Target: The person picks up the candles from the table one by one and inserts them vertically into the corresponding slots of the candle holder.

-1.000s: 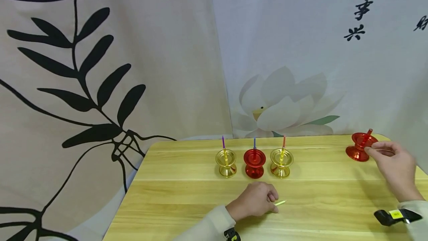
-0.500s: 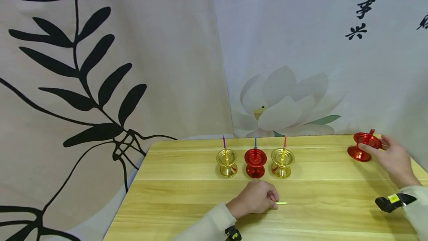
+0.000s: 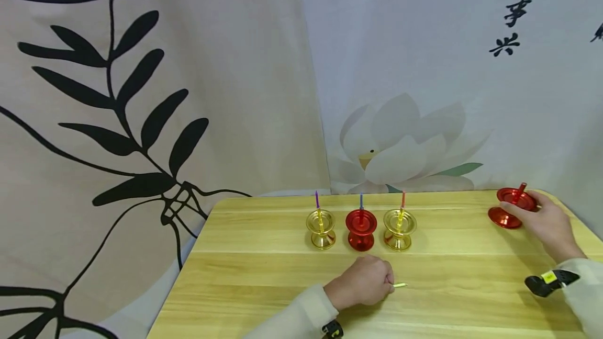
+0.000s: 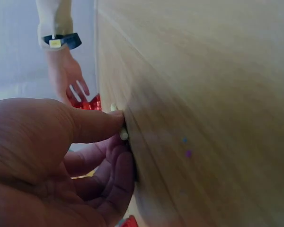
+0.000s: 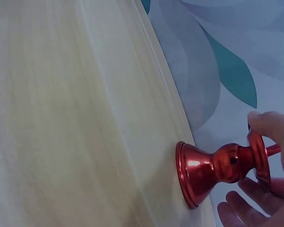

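Observation:
My left hand pinches a slim yellow-green candle between thumb and fingertips, low over the front middle of the wooden table. In the left wrist view, that candle shows only a short piece beside the thumb. At the far right, my right hand grips the dish of a shiny red candle holder from the right side. The right wrist view shows thumb and fingers at the dish rim of this red holder, its wide foot at the table top. A red tube rises from its dish.
Three candle holders stand in a row at mid table: a gold one with a purple candle, a red one with a blue candle, and a gold one with a red candle. A printed curtain hangs behind.
My right hand has gone from the near rim of the far-right red holder to a grip round its dish. My left hand has turned slightly with the yellow-green candle.

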The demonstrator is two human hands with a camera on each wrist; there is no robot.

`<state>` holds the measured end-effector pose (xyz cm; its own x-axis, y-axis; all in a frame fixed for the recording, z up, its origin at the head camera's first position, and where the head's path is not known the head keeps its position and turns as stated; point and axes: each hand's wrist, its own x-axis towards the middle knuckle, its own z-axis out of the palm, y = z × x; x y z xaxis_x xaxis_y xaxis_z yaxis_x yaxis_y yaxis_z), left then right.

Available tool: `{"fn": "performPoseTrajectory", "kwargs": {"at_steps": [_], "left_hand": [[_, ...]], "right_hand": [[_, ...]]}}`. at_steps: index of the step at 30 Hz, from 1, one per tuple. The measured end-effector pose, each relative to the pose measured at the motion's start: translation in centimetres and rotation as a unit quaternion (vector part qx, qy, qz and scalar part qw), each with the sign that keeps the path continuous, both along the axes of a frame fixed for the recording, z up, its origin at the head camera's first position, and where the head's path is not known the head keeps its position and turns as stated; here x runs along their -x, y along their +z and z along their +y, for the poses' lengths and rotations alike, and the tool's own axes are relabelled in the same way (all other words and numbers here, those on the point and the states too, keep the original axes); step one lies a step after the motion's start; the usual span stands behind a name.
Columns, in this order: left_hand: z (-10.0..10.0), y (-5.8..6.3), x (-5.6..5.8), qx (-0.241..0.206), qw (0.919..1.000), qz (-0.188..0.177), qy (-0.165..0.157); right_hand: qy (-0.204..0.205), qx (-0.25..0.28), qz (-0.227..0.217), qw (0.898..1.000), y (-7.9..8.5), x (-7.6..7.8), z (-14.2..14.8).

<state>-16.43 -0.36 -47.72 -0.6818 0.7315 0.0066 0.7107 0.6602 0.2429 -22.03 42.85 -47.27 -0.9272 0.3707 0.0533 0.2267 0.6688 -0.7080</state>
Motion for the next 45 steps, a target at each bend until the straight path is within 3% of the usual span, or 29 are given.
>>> {"fn": "performPoseTrajectory", "kwargs": {"at_steps": [6,10,16,22,29,39,45], "left_hand": [[0.7,0.4,-0.6,0.089,0.9944,0.055,-0.015],[0.8,0.2,-0.7,0.108,0.9916,0.067,-0.025],[0.6,0.0,-0.7,0.081,0.9956,0.043,-0.018],[0.3,-0.2,-0.7,0.063,0.9961,0.056,-0.028],[0.1,-0.3,-0.4,-0.002,0.9978,0.051,-0.042],[0.9,0.5,-0.1,-0.06,0.9955,0.06,-0.043],[1.9,1.3,0.2,-0.11,0.9922,0.041,-0.042]], "right_hand": [[0.029,-0.011,0.008,0.999,0.1,-0.7,-0.7],[0.049,-0.012,0.012,0.999,0.3,-1.2,-1.2],[0.073,-0.018,0.008,0.997,0.3,-1.5,-1.6],[0.093,-0.017,0.015,0.995,0.3,-1.7,-2.3],[0.115,-0.025,0.037,0.992,0.2,-2.1,-3.5],[0.144,-0.011,0.04,0.989,0.2,-2.5,-5.1],[0.156,-0.017,0.041,0.987,0.2,-2.6,-6.2]]}}
